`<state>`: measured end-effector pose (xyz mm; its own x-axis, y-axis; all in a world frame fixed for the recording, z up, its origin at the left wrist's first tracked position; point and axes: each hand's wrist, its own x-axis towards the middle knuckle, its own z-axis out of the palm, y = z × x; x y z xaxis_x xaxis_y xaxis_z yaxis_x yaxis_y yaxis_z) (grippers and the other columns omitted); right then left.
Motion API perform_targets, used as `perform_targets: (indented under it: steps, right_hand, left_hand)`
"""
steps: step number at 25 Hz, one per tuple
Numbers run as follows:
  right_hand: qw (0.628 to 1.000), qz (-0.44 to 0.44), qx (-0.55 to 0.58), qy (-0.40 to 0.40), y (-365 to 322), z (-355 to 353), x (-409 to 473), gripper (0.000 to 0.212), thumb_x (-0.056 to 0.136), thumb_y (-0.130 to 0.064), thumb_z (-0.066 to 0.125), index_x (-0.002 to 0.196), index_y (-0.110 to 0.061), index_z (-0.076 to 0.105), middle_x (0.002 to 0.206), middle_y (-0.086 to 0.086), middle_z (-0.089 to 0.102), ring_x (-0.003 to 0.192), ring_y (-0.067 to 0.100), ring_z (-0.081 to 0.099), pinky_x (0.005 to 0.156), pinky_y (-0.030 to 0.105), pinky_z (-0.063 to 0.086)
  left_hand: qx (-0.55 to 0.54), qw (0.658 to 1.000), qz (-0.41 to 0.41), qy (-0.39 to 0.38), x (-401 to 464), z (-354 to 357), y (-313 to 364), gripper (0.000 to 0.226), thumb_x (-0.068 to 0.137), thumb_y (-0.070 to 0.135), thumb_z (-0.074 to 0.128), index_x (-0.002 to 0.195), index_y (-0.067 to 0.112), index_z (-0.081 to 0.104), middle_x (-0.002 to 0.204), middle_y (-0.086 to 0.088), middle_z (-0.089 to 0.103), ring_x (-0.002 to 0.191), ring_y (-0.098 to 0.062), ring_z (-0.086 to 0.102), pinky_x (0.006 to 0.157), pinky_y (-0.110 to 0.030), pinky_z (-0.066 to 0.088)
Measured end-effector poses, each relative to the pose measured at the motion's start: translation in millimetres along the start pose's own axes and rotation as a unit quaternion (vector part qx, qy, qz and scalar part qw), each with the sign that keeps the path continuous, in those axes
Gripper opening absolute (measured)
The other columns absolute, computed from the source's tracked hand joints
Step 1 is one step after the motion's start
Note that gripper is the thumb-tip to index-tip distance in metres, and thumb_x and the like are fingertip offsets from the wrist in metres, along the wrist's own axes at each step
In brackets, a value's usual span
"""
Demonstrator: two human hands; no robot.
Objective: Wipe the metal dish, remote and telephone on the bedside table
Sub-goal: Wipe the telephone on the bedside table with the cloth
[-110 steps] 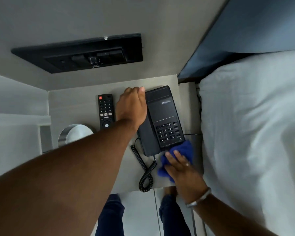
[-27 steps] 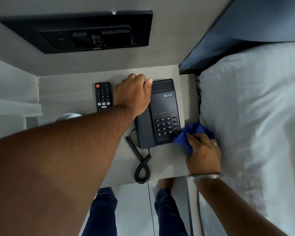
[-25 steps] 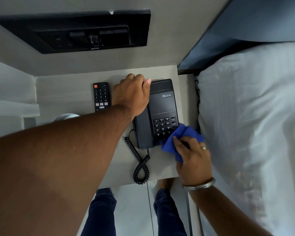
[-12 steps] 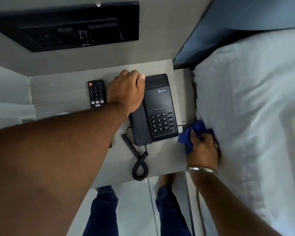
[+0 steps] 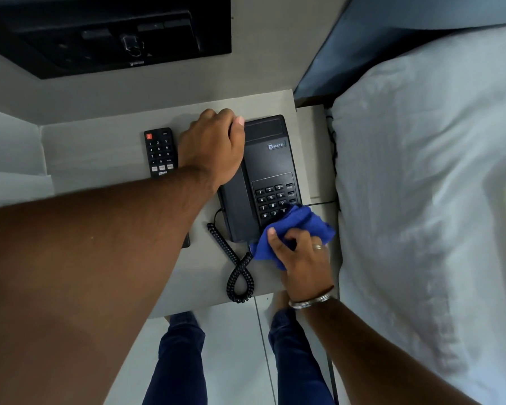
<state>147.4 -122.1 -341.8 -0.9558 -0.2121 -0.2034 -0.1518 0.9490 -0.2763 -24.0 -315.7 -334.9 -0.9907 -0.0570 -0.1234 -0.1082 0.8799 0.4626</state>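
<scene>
A black telephone (image 5: 270, 162) sits on the pale bedside table (image 5: 100, 153), its coiled cord (image 5: 237, 270) trailing toward the front edge. My left hand (image 5: 214, 147) grips the top of the handset on the phone's left side. My right hand (image 5: 301, 258) holds a blue cloth (image 5: 301, 226) pressed on the phone's near right corner, over the lower keypad. A black remote (image 5: 159, 152) lies left of the phone, its lower end hidden by my left forearm. The metal dish is hidden behind that forearm.
A bed with white sheets (image 5: 433, 185) runs along the right side of the table. A dark wall panel with switches (image 5: 108, 33) hangs above the table. My legs (image 5: 181, 361) stand on the light tiled floor below the table's front edge.
My right hand has brought the blue cloth from the table's right edge back onto the phone's near right corner. My left hand has kept its grip on the handset.
</scene>
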Motion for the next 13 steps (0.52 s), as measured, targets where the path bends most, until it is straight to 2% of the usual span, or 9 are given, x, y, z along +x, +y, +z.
perform_targets:
  steps: [3, 5, 8, 10, 12, 13]
  right_hand:
    - [0.989, 0.148, -0.008, -0.005, 23.1, -5.0, -14.0, 0.084, 0.054, -0.003, 0.081, 0.129, -0.023, 0.050, 0.102, 0.020, 0.056, 0.076, 0.036, 0.051, 0.062, 0.043, 0.049]
    - [0.982, 0.187, 0.020, 0.016, 23.0, -5.1, -17.4, 0.087, 0.055, 0.000, 0.080, 0.132, -0.023, 0.046, 0.104, 0.020, 0.053, 0.080, 0.034, 0.049, 0.065, 0.040, 0.047]
    - [0.994, 0.071, 0.051, 0.072, 2.6, -1.9, -7.1, 0.069, 0.062, -0.007, 0.066, 0.128, -0.021, 0.052, 0.101, 0.016, 0.056, 0.082, 0.026, 0.045, 0.067, 0.034, 0.042]
    - [0.998, -0.009, 0.039, 0.051, -10.9, 0.3, 3.8, 0.067, 0.062, -0.011, 0.068, 0.126, -0.023, 0.055, 0.096, 0.012, 0.059, 0.075, 0.025, 0.049, 0.063, 0.034, 0.042]
    - [0.999, -0.019, 0.029, 0.029, -4.3, -2.7, 15.4, 0.071, 0.057, -0.012, 0.076, 0.124, -0.025, 0.057, 0.091, 0.009, 0.059, 0.069, 0.026, 0.051, 0.057, 0.033, 0.044]
    - [0.999, 0.014, 0.030, 0.032, 5.5, -5.4, 17.8, 0.071, 0.057, -0.011, 0.078, 0.124, -0.025, 0.057, 0.090, 0.010, 0.059, 0.069, 0.027, 0.052, 0.058, 0.034, 0.045]
  left_hand:
    - [0.001, 1.000, 0.002, -0.001, 0.8, -1.5, 0.1, 0.039, 0.102, 0.036, 0.031, 0.096, 0.010, 0.059, 0.089, -0.011, 0.057, 0.077, -0.031, 0.055, 0.065, -0.040, 0.049]
    - [0.002, 1.000, 0.000, 0.003, 0.8, -1.0, -1.7, 0.039, 0.101, 0.035, 0.030, 0.096, 0.009, 0.059, 0.091, -0.014, 0.058, 0.077, -0.033, 0.055, 0.066, -0.042, 0.050]
    - [0.002, 1.000, -0.001, 0.008, 0.1, 0.3, -2.7, 0.039, 0.101, 0.036, 0.030, 0.095, 0.009, 0.058, 0.091, -0.014, 0.059, 0.075, -0.034, 0.055, 0.065, -0.042, 0.050]
    - [0.002, 1.000, 0.002, 0.012, -0.5, 0.8, -3.5, 0.038, 0.100, 0.036, 0.030, 0.094, 0.010, 0.058, 0.089, -0.014, 0.058, 0.074, -0.033, 0.054, 0.063, -0.040, 0.048]
    - [-0.004, 1.000, 0.003, 0.017, -0.4, 1.2, -3.0, 0.037, 0.100, 0.036, 0.031, 0.092, 0.011, 0.058, 0.085, -0.010, 0.054, 0.072, -0.030, 0.051, 0.060, -0.036, 0.043]
    - [-0.009, 1.000, 0.001, 0.020, -0.1, 1.7, -2.6, 0.037, 0.100, 0.036, 0.032, 0.090, 0.011, 0.058, 0.084, -0.007, 0.051, 0.071, -0.029, 0.051, 0.059, -0.035, 0.040]
